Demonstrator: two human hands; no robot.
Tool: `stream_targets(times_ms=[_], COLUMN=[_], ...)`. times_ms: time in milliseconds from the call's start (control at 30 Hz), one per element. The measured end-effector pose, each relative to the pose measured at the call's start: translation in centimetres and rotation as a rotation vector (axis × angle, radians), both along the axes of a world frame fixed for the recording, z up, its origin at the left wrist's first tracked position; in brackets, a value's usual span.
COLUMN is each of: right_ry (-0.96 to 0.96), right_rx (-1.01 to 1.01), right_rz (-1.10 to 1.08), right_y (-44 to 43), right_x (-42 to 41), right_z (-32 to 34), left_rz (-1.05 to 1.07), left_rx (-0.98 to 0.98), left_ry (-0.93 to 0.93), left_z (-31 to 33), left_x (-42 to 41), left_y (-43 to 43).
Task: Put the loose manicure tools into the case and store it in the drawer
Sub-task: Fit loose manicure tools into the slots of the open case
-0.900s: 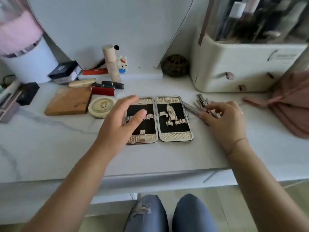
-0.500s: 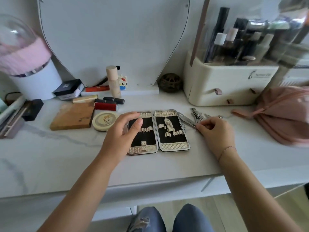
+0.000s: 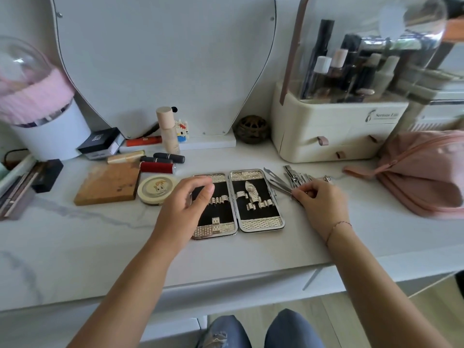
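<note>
Pinching manicure tools (image 3: 294, 179), right hand (image 3: 322, 205), left hand (image 3: 182, 210) over open case (image 3: 261, 224)

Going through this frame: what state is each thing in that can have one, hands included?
Case: open, lying flat.
Tools: loose, piled right of the case.
Left hand: over the case's left half, fingers loosely curled, holding nothing.
Right hand: pinching one tool at the pile.
Organizer drawers: closed.
Tin: lid on.

The case (image 3: 261, 223) is black inside with gold lattice-patterned ends, the tools (image 3: 293, 178) silvery, the blurred pouch (image 3: 426, 177) seemingly pink.
</note>
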State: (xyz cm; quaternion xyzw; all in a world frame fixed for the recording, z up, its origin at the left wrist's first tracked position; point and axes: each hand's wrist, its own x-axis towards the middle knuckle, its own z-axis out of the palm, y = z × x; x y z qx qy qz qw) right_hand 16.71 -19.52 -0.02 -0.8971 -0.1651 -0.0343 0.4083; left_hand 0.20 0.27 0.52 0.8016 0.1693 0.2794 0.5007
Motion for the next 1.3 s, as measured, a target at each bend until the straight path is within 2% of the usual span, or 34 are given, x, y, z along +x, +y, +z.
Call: stream_targets(times_ms=[100, 233, 333, 500, 633, 767, 967, 1133, 1300], right_ry=[0.000, 0.013, 0.123, 0.323, 0.340, 0.277, 0.415, 0.687, 0.820], right_rx=[0.061, 0.245, 0.435, 0.645, 0.577, 0.361, 0.308, 0.329, 0.370], right_rz=[0.022, 0.044, 0.189, 0.450, 0.502, 0.577, 0.657, 0.570, 0.485], right_y=[-0.1, 0.4, 2.1, 5.3, 6.6, 8.3, 12.2, 14.6, 16.4], right_x=[-0.1, -1.0, -3.2, -6.9, -7.4, -6.1, -4.6, -4.1, -3.6], right_z=[0.1, 1.0, 2.6, 4.3, 4.4, 5.3, 5.0, 4.0, 3.6], left_rz=[0.005, 0.029, 0.007, -0.023, 0.037, 0.035, 0.099, 0.099, 0.053], left_rx=[0.006, 0.067, 0.107, -0.244, -0.312, -0.235, -0.207, 0.066, 0.373], left_ry=[-0.009, -0.060, -0.088, -0.146, -0.166, -0.080, -0.029, 0.085, 0.159], left_z=[0.0, 0.3, 1.5, 4.5, 4.8, 4.5, 3.2, 1.2, -0.3], left_x=[0.0, 0.0, 0.4, 1.4, 1.5, 1.3, 1.4, -0.3, -2.6], left_y=[0.0, -0.2, -0.7, -1.8, -0.8, 1.1, 3.3, 4.6, 4.7])
